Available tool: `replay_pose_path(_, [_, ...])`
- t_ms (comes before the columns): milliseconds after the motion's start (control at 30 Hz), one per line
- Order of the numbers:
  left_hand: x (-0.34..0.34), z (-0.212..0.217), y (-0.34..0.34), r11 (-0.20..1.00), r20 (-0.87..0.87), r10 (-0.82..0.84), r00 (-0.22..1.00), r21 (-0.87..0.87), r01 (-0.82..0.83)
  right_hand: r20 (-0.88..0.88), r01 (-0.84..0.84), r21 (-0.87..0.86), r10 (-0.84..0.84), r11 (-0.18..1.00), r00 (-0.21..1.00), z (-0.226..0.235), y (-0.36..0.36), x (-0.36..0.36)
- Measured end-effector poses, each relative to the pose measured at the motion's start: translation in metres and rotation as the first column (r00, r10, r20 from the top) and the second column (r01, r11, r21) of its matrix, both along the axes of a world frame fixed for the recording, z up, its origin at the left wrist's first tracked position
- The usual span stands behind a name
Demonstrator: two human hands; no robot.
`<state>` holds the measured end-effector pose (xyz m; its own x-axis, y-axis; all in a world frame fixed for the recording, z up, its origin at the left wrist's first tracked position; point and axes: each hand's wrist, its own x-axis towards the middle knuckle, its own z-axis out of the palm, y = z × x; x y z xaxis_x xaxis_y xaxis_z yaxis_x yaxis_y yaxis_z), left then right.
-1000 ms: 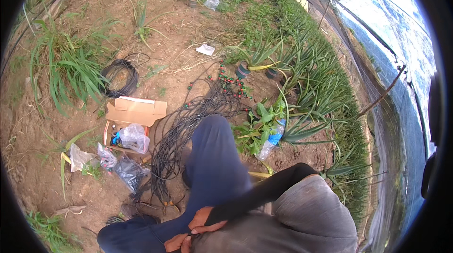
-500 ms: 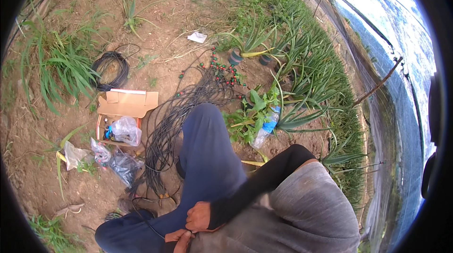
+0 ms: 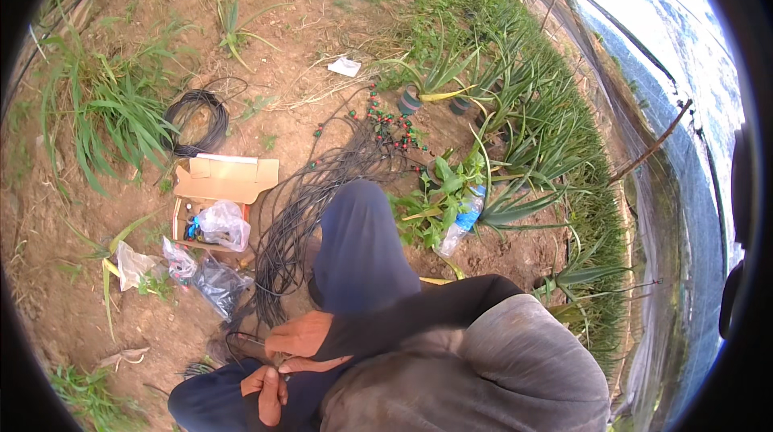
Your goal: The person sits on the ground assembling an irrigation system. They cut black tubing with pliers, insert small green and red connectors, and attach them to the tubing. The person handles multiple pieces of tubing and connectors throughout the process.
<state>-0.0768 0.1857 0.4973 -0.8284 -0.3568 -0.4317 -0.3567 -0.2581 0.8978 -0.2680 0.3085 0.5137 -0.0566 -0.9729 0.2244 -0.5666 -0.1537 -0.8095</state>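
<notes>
Over my bent left leg, my two hands work close together. My left hand [image 3: 266, 393] is closed, its thumb and fingers pinched on something small that I cannot make out. Just above it my right hand [image 3: 299, 337] is closed with its fingers pressed together and its thumb pointing toward the left hand. A thin black tube [image 3: 248, 337] runs up to the right fingertips. Beyond the hands a large tangled bundle of black tubes [image 3: 278, 247] lies on the soil beside my raised knee. Small red and green fittings [image 3: 394, 128] sit at its far end.
An opened cardboard box [image 3: 225, 174] with a plastic bag and small parts stands at left. Plastic bags [image 3: 217, 283] lie before it, a black tube coil [image 3: 197, 122] behind. At right are a plastic bottle [image 3: 460, 227], potted aloe plants [image 3: 439, 78] and a leaning pole [image 3: 656, 140].
Both hands have moved left and apart from their tight grip at my lap. My right hand has gone forward over the leg, and its arm reaches farther left. The view has shifted slightly.
</notes>
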Motion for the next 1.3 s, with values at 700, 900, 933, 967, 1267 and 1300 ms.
replay_pose_path(700, [-0.035,-0.037,-0.102,0.798,0.122,-0.125,0.985,-0.578,0.173,0.782,0.696,-0.190,-0.321,0.693,0.534,0.085,-0.027,-0.168])
replay_pose_path(900, [-0.018,-0.074,-0.158,0.720,0.342,-0.076,0.937,-0.631,0.288,0.874,0.817,-0.181,-0.291,0.547,0.389,0.066,0.037,-0.356])
replay_pose_path(933, [-0.010,-0.081,-0.169,0.747,0.357,-0.060,0.932,-0.603,0.279,0.883,0.833,-0.178,-0.289,0.524,0.371,0.055,0.046,-0.379])
replay_pose_path(967, [0.000,-0.092,-0.180,0.774,0.374,-0.045,0.926,-0.574,0.269,0.887,0.804,-0.147,-0.282,0.577,0.365,0.042,0.055,-0.395])
replay_pose_path(1267, [0.015,-0.147,-0.236,0.507,0.621,0.134,0.772,-0.712,0.485,0.813,0.904,0.206,-0.579,0.374,0.055,-0.093,0.128,-0.478])
replay_pose_path(1300, [0.025,-0.157,-0.240,0.495,0.640,0.143,0.755,-0.707,0.505,0.781,0.902,0.258,-0.624,0.345,0.015,-0.107,0.125,-0.472])
